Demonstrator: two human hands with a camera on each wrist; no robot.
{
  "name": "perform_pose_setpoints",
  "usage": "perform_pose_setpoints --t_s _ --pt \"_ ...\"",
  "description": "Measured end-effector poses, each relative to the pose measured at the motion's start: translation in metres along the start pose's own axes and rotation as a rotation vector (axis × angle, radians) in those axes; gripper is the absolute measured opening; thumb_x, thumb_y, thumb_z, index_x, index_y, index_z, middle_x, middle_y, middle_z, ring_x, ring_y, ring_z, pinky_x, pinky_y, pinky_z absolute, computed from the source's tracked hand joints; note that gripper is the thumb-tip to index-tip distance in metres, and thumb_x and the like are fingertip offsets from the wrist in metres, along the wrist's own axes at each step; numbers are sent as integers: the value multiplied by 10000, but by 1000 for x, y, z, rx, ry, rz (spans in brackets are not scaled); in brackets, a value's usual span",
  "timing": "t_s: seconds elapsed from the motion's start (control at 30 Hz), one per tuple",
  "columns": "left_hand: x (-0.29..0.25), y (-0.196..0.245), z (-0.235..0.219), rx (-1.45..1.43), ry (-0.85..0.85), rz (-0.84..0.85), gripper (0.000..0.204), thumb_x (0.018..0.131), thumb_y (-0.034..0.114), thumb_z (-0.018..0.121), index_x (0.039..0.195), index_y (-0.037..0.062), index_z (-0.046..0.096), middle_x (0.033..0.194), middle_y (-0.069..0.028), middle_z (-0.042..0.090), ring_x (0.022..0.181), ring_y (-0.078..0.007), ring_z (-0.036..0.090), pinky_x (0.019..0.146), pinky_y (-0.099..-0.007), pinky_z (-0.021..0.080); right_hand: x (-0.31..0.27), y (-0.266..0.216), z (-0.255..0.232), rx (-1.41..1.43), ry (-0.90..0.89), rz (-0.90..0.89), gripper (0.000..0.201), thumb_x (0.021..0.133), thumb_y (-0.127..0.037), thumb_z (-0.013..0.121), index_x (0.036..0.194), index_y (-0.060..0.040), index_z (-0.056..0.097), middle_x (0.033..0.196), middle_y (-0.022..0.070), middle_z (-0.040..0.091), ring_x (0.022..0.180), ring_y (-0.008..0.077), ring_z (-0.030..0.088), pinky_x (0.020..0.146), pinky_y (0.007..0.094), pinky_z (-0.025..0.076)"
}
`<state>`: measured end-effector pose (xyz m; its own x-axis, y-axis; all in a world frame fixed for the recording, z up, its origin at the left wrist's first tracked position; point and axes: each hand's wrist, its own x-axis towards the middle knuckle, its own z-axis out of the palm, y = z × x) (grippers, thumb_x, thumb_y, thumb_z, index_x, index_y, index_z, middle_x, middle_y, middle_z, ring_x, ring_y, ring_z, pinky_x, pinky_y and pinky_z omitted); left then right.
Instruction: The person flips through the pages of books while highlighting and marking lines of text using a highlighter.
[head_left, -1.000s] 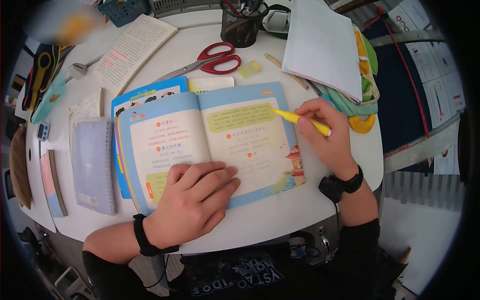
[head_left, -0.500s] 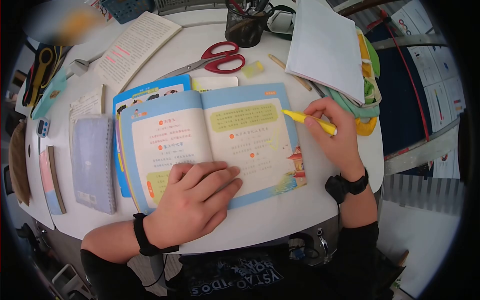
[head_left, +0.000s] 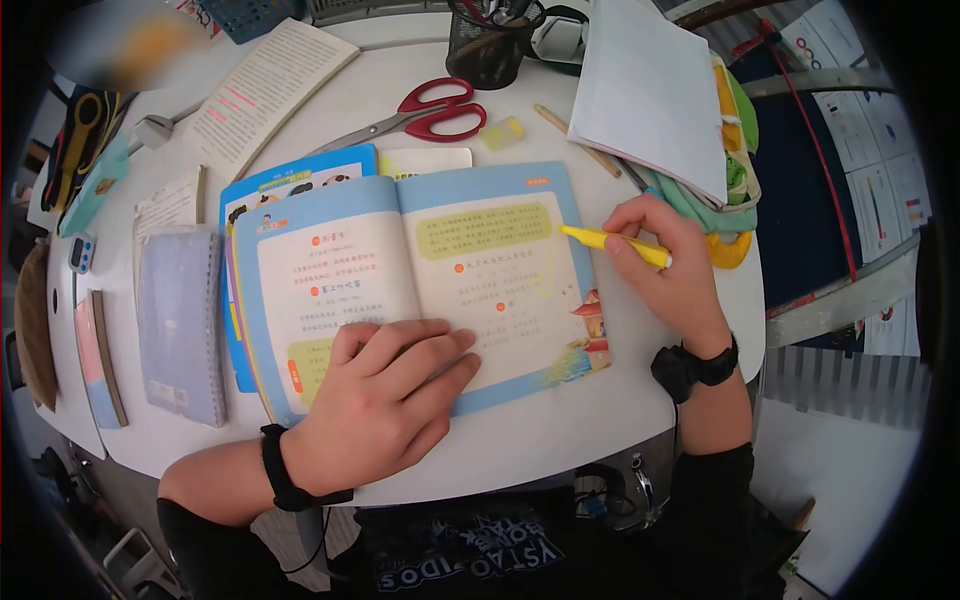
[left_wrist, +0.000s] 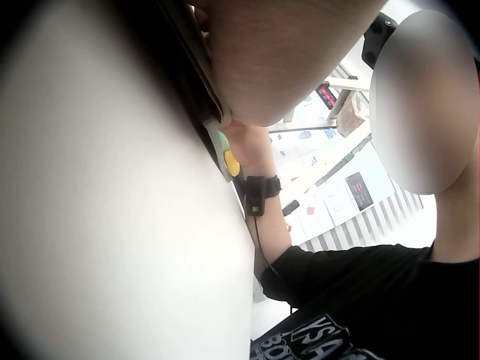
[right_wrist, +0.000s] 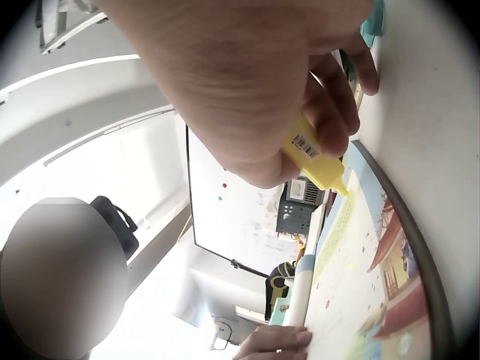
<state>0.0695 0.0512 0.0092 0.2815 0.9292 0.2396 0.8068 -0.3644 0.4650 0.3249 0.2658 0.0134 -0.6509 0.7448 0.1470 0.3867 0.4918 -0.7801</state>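
Observation:
An open book [head_left: 500,350] with blue-bordered pages lies in front of me. My left hand [head_left: 385,400] rests across its lower middle, fingers spread loosely over the pages near the fold. In my right hand [head_left: 665,260], a yellow highlighter [head_left: 620,245] is pinched between thumb and fingers. Its uncapped tip points left, just beside the right end of the green text box [head_left: 485,235] on the right page. The right wrist view shows the highlighter [right_wrist: 311,154] tip down close over the page. In the left wrist view, the forearm hides the left hand's fingers.
Red-handled scissors [head_left: 440,108], a small translucent yellow piece [head_left: 502,133] and a pencil [head_left: 575,140] lie beyond the book. A mesh pen cup [head_left: 488,50] stands behind. White paper [head_left: 650,100] overlies a green pouch at right. A spiral notebook [head_left: 180,325] lies left.
The highlighter tip has shifted slightly right, from the end of the green text box to just past it, with my right hand. My left hand has stayed in place on the book.

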Motion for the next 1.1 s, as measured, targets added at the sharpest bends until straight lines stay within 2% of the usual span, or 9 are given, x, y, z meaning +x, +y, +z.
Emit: perform_pose_setpoints --t_s 0.17,0.23,0.37,0.67,0.77,0.83,0.97,1.07,1.1 --pt "0 0 0 0 4 2 450 744 77 730 1195 89 721 1304 -46 668 1217 -248 612 947 -413 412 0 -1 -4 -56 -98 -45 97 899 -37 728 953 2 657 876 55 668 795 119 621 733 254 483" --pt "0 0 0 -11 -5 -2 450 747 77 729 1197 88 720 1306 -47 668 1216 -247 612 950 -414 412 -2 3 -4 -7 16 52 94 906 -37 722 948 7 650 862 56 668 790 119 626 741 257 491" --pt "0 0 1 -4 1 -2 450 746 76 730 1196 88 721 1303 -48 669 1217 -245 612 955 -414 411 1 -1 -5 70 40 56 99 910 -41 721 949 9 645 831 53 661 773 120 626 748 262 499" --pt "-1 0 1 -17 -5 -5 453 739 71 727 1191 88 724 1299 -44 671 1216 -245 613 956 -411 411 -1 -5 -16 -8 -225 -71 75 879 -17 723 885 13 654 803 55 653 800 122 634 752 255 500" --pt "0 0 2 -10 -4 -9 453 735 70 725 1188 88 725 1298 -44 671 1216 -245 614 955 -412 412 -2 -6 -9 -12 -192 -32 80 880 -21 726 895 14 656 813 64 656 785 142 639 752 262 503" --pt "0 0 1 -6 -4 -7 453 731 72 725 1184 87 726 1298 -45 672 1213 -247 615 952 -414 413 -2 0 -7 -26 60 43 80 876 -20 725 889 14 653 828 72 656 777 162 642 752 269 508" --pt "-1 -1 3 -16 0 -5 455 728 76 726 1183 84 726 1302 -46 671 1213 -249 614 951 -414 412 -2 -2 -13 27 34 117 75 875 -10 718 881 18 648 841 76 658 768 170 636 755 271 510" --pt "0 -2 1 -3 -6 -3 456 727 76 726 1183 83 726 1305 -46 670 1212 -251 614 951 -414 411 -1 -3 -12 -84 -99 -37 86 867 -12 718 871 23 639 831 68 648 755 161 607 733 269 492" --pt "-1 -2 2 -3 -4 -2 456 728 76 725 1184 83 726 1306 -46 670 1212 -251 614 952 -413 410 1 -4 -16 -40 -210 -122 86 863 -12 718 867 18 638 823 62 639 749 157 590 729 272 481"
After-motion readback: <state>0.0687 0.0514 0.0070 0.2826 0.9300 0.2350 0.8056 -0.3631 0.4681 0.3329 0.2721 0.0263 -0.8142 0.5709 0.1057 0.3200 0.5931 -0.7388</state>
